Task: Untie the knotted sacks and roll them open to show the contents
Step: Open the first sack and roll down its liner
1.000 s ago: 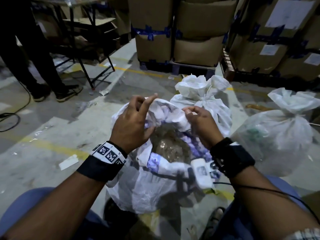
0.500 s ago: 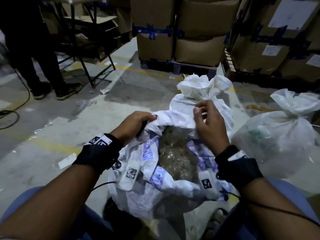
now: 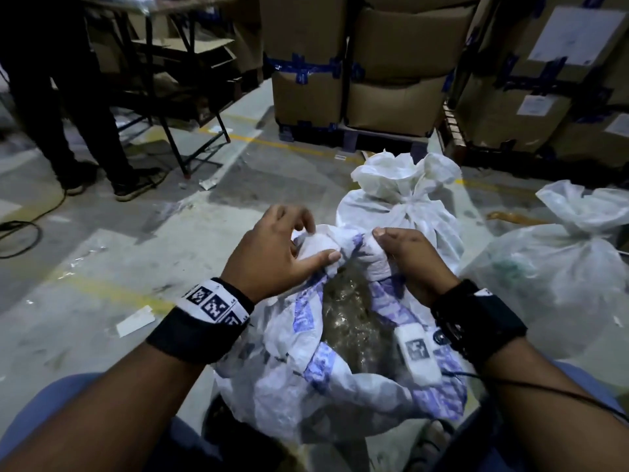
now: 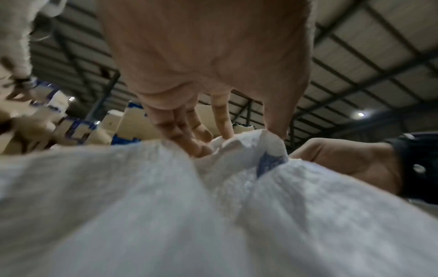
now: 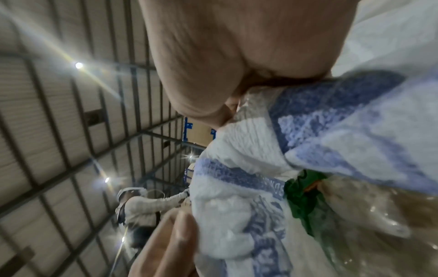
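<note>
A white woven sack with blue print (image 3: pixel 299 383) stands between my knees, its mouth open on brownish contents in clear plastic (image 3: pixel 350 321). My left hand (image 3: pixel 289 247) pinches the far rim of the sack (image 4: pixel 239 148) between thumb and fingers. My right hand (image 3: pixel 401 250) grips the rim beside it, fabric bunched in its fist (image 5: pixel 255 105). Green packaging (image 5: pixel 303 195) shows inside in the right wrist view. A second white sack (image 3: pixel 405 199) sits knotted just behind. A third translucent knotted sack (image 3: pixel 561 264) sits to the right.
Stacked cardboard boxes on pallets (image 3: pixel 394 63) stand behind the sacks. Another person's legs (image 3: pixel 68 107) and a metal-framed table (image 3: pixel 177 80) are at the far left. Paper scraps (image 3: pixel 136 320) and a cable (image 3: pixel 20 233) lie on the concrete floor with yellow lines.
Both hands have come together at the far rim of the open sack. The left hand rose from the left edge, and the right hand now bunches the rim in its fist.
</note>
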Demonstrator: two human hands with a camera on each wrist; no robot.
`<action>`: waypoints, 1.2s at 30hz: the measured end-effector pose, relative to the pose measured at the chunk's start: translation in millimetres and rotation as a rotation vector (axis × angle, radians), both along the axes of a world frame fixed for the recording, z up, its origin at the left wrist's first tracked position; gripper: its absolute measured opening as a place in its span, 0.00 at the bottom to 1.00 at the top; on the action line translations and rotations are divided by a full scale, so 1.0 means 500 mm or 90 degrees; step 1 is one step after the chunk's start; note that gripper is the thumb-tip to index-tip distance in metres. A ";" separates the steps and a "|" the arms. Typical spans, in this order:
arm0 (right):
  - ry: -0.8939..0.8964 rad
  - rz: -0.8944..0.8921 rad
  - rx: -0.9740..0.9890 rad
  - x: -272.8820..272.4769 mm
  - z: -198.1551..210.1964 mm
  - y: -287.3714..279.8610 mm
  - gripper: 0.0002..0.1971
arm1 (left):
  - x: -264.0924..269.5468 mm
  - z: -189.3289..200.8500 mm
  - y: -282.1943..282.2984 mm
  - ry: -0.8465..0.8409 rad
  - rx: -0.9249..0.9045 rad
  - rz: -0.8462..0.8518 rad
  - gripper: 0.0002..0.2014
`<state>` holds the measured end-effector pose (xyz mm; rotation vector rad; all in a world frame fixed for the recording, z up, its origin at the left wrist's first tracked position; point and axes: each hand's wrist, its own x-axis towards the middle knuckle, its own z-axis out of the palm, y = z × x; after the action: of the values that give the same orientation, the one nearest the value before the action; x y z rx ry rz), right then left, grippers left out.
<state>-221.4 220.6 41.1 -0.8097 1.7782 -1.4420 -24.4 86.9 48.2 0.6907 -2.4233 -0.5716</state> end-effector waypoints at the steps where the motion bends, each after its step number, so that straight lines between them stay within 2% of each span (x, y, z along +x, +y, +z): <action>1: -0.068 0.000 0.010 0.001 0.005 -0.004 0.26 | -0.001 0.004 0.002 -0.025 -0.062 0.012 0.26; 2: -0.146 -0.001 0.018 0.002 0.009 -0.007 0.26 | -0.004 0.007 0.004 -0.056 -0.107 0.027 0.29; 4: -0.304 0.018 0.039 0.001 0.013 -0.006 0.26 | -0.010 0.009 0.005 -0.101 -0.124 0.032 0.31; 6: -0.412 0.055 0.066 0.001 0.015 -0.001 0.25 | -0.018 -0.002 0.001 -0.134 -0.087 0.012 0.28; 8: -0.437 0.053 0.075 0.003 0.015 -0.003 0.22 | -0.023 -0.011 -0.002 -0.148 0.010 -0.034 0.27; 9: -0.399 0.031 0.071 0.003 0.012 -0.005 0.22 | -0.026 -0.012 -0.001 -0.135 0.097 -0.053 0.27; 10: -0.297 -0.004 0.054 0.004 0.008 -0.014 0.21 | -0.025 -0.013 -0.009 -0.094 0.216 -0.060 0.26; 13: 0.236 -0.095 0.051 0.007 0.003 -0.001 0.17 | -0.023 -0.007 -0.021 0.111 0.645 -0.027 0.19; 15: 0.446 -0.036 0.086 0.013 -0.005 0.020 0.17 | -0.015 0.002 -0.034 0.170 0.825 -0.007 0.12; 17: 0.542 0.059 0.153 0.023 -0.021 0.031 0.14 | -0.005 0.007 -0.050 0.168 0.939 -0.041 0.14; 18: 0.556 0.081 0.165 0.024 -0.030 0.030 0.13 | -0.001 0.009 -0.056 0.154 0.967 -0.054 0.16; 20: 0.541 0.091 0.165 0.020 -0.031 0.023 0.16 | 0.001 0.013 -0.065 0.123 0.992 -0.040 0.17; 22: 0.450 0.058 0.148 0.019 -0.024 0.016 0.18 | 0.001 0.013 -0.068 0.117 1.032 -0.018 0.20; 23: 0.322 0.030 0.120 0.017 -0.023 0.014 0.19 | 0.000 0.013 -0.070 0.120 1.047 -0.017 0.19; 25: -0.083 0.004 0.073 0.003 -0.018 0.007 0.18 | 0.002 0.008 -0.080 0.120 1.072 -0.037 0.18; 26: -0.280 0.016 0.090 -0.006 -0.011 0.006 0.16 | 0.005 0.002 -0.087 0.117 1.086 -0.050 0.21; 27: -0.411 0.035 0.117 -0.014 -0.003 0.007 0.15 | 0.009 -0.002 -0.092 0.102 1.098 -0.059 0.25; 28: -0.459 0.048 0.138 -0.021 0.003 0.007 0.14 | 0.011 -0.002 -0.092 0.082 1.109 -0.071 0.28; 30: -0.443 0.040 0.150 -0.034 0.001 0.003 0.14 | 0.009 -0.002 -0.086 0.059 1.076 -0.106 0.37; 31: -0.438 0.025 0.146 -0.032 -0.001 0.001 0.15 | 0.005 -0.008 -0.086 0.060 0.987 -0.092 0.44; 32: -0.421 0.000 0.134 -0.030 -0.005 -0.003 0.15 | 0.005 -0.014 -0.086 0.046 0.847 -0.046 0.49; 33: -0.367 -0.037 0.107 -0.031 -0.017 -0.006 0.13 | 0.007 -0.019 -0.086 0.014 0.684 0.001 0.47; 34: -0.271 -0.093 0.070 -0.036 -0.030 -0.008 0.11 | 0.010 -0.023 -0.088 -0.026 0.538 0.027 0.40; 36: -0.003 -0.197 0.042 -0.042 -0.047 -0.007 0.09 | 0.020 -0.026 -0.091 -0.117 0.326 0.035 0.25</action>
<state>-242.6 217.0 17.7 -0.5123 2.0019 -1.5666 -14.5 41.1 35.4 1.0516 -2.4262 -1.1723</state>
